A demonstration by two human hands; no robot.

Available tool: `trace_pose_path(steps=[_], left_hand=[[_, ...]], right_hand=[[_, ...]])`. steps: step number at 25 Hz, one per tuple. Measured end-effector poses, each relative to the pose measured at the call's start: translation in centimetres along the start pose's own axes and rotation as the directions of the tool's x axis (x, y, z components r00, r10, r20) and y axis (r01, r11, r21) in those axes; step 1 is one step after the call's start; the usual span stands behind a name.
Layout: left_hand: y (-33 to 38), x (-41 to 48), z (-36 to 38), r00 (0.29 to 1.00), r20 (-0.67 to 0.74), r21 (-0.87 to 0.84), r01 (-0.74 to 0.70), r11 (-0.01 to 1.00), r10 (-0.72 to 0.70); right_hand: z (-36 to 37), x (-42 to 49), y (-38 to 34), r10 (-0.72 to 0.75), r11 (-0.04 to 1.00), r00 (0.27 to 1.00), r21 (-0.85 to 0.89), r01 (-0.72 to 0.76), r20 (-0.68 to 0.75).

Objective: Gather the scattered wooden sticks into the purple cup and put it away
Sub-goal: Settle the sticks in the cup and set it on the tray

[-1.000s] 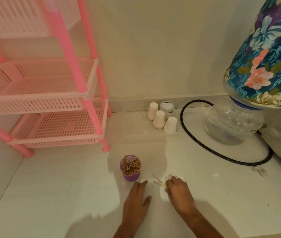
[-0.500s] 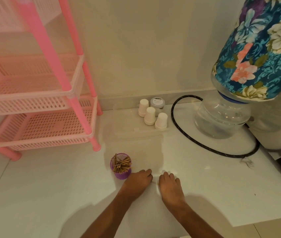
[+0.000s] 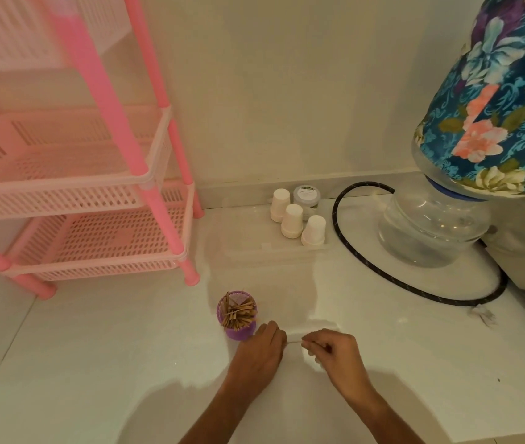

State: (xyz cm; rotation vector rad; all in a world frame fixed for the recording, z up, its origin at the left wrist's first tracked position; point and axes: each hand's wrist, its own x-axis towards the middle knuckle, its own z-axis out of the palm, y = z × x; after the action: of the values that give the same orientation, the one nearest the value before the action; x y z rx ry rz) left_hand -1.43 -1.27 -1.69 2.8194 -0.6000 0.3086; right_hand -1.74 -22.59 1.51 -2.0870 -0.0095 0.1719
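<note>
A small purple cup (image 3: 235, 331) stands on the white counter, filled with a bundle of wooden sticks (image 3: 238, 312) leaning right. Just right of the cup, my left hand (image 3: 259, 355) rests knuckles-up on the counter with its fingers curled; whether it grips anything is hidden. My right hand (image 3: 335, 354) is beside it, fingers pinched on a thin wooden stick (image 3: 294, 342) that bridges the gap between both hands.
A pink three-tier plastic rack (image 3: 94, 200) stands at the back left. Three upturned white paper cups (image 3: 291, 221) and a small lidded jar (image 3: 306, 196) sit on a clear tray by the wall. A water bottle (image 3: 428, 225) with floral cover and a black hose (image 3: 383, 274) fill the right.
Both hands lay flat on the counter half a second ago; now the right hand has curled and pinched up a stick. The view shifted slightly.
</note>
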Motion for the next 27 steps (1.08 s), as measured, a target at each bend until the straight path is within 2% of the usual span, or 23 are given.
trace_pose_path(steps=[1,3,6,8,10,11,13,15,17,21,23,26,27], left_hand=[[0.2,-0.3,-0.5,0.998,-0.034,-0.03,0.052,0.998,-0.053],[0.6,-1.5,-1.4,0.973,-0.096,-0.157,0.191,0.969,-0.208],[0.3,-4.7,-2.1,0.857,-0.149,-0.46,0.381,0.802,-0.493],[-0.6,-6.7,-2.3,0.757,-0.168,-0.58,0.442,0.685,-0.631],[-2.3,-7.0,-2.3,0.63,-0.065,-0.657,0.556,0.508,-0.774],[-3.3,-6.6,-2.2,0.587,0.004,-0.673,0.6,0.432,-0.809],[-5.1,-5.5,-2.1,0.593,0.11,-0.69,0.624,0.368,-0.798],[-6.0,-4.3,-1.7,0.635,0.159,-0.688,0.62,0.377,-0.756],[-6.6,-3.4,-1.5,0.662,0.189,-0.688,0.616,0.383,-0.725],[-7.6,-0.8,-1.9,0.776,0.142,-0.738,0.497,0.456,-0.615],[-7.3,-0.2,-2.4,0.801,0.099,-0.748,0.451,0.487,-0.59],[-6.6,-0.5,-2.3,0.769,0.096,-0.743,0.478,0.469,-0.631],[-6.3,-0.6,-2.2,0.762,0.103,-0.744,0.486,0.459,-0.64]], right_hand=[[0.0,0.1,-1.0,0.052,0.991,0.999,0.127,-0.051,-0.004],[0.1,0.7,-3.1,0.09,0.957,0.996,0.275,-0.087,0.003],[-0.1,2.7,-6.5,0.036,0.93,0.997,0.368,-0.008,-0.068],[0.0,4.3,-8.8,-0.05,0.924,0.991,0.372,0.092,-0.12],[1.0,6.1,-10.8,-0.183,0.94,0.977,0.271,0.206,-0.108],[1.9,7.0,-11.6,-0.26,0.947,0.962,0.171,0.27,-0.078],[4.1,8.6,-12.7,-0.351,0.931,0.935,-0.079,0.355,0.056],[6.0,9.4,-12.8,-0.334,0.868,0.917,-0.307,0.39,0.219],[7.0,9.6,-12.1,-0.339,0.803,0.9,-0.414,0.429,0.274],[6.7,9.2,-11.2,-0.372,0.785,0.863,-0.38,0.489,0.341],[5.9,8.7,-11.3,-0.391,0.787,0.837,-0.333,0.52,0.383],[5.1,7.7,-11.5,-0.518,0.745,0.835,-0.382,0.547,0.184],[5.1,7.2,-11.4,-0.519,0.758,0.843,-0.382,0.53,0.141]])
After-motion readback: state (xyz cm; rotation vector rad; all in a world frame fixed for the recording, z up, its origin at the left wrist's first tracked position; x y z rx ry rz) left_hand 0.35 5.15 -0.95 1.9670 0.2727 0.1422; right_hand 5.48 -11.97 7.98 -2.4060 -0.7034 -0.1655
